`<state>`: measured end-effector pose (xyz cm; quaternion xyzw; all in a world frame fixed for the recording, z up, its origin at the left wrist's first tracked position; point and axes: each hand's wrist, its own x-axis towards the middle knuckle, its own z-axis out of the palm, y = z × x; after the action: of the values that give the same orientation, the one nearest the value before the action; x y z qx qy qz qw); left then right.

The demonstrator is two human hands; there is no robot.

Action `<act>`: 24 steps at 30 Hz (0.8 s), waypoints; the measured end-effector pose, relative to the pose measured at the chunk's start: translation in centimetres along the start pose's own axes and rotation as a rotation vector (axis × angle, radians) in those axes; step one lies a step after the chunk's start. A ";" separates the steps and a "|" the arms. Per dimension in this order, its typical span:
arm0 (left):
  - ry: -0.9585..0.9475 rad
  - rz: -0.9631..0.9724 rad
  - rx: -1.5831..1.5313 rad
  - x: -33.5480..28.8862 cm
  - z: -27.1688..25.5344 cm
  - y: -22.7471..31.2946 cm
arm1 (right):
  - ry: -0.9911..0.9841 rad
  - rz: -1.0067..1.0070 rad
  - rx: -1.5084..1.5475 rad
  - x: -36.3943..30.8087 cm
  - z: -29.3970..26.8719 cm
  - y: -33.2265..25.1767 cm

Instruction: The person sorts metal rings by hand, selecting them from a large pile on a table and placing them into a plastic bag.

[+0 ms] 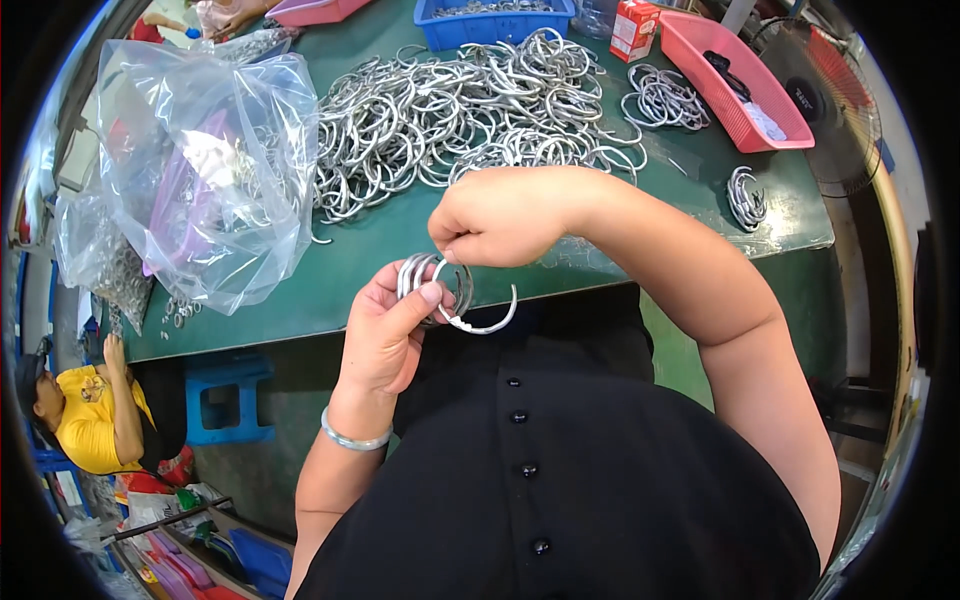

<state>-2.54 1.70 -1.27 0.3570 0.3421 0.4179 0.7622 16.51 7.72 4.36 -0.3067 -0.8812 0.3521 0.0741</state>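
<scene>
My left hand is closed around a small stack of silver open bangles, thumb across the front. One open bangle stands out from the stack, its gap at the upper right. My right hand is bent into a closed shape above, its fingertips pinching that bangle's upper end; the exact contact is partly hidden. Beyond both hands, a large heap of silver bangles spreads over the green table. A smaller pile lies to its right, and a bundled group rests near the right corner.
Clear plastic bags take up the table's left side. At the back are a blue bin, a red-and-white carton and a pink basket. A fan is at right. A person in yellow sits left, near a blue stool.
</scene>
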 end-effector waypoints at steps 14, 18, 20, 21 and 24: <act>0.100 0.077 -0.066 0.0 0.6 -0.8 | 0.128 -0.085 -0.053 0.6 0.7 0.9; 0.118 0.088 -0.083 0.2 0.5 -0.6 | 0.216 -0.058 -0.141 0.5 0.9 0.6; 0.136 0.104 -0.096 0.3 0.2 -0.5 | 0.304 -0.078 -0.217 0.0 0.9 0.3; 0.153 0.117 -0.110 0.4 0.1 -0.5 | 0.391 -0.095 -0.291 -0.4 1.0 -0.1; 0.179 0.226 -0.127 0.0 0.1 -0.3 | 0.472 -0.190 -0.439 -2.6 1.1 -2.9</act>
<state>-2.36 1.58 -1.49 0.3054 0.3390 0.5518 0.6981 16.84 3.90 5.67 -0.3047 -0.9192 0.0645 0.2409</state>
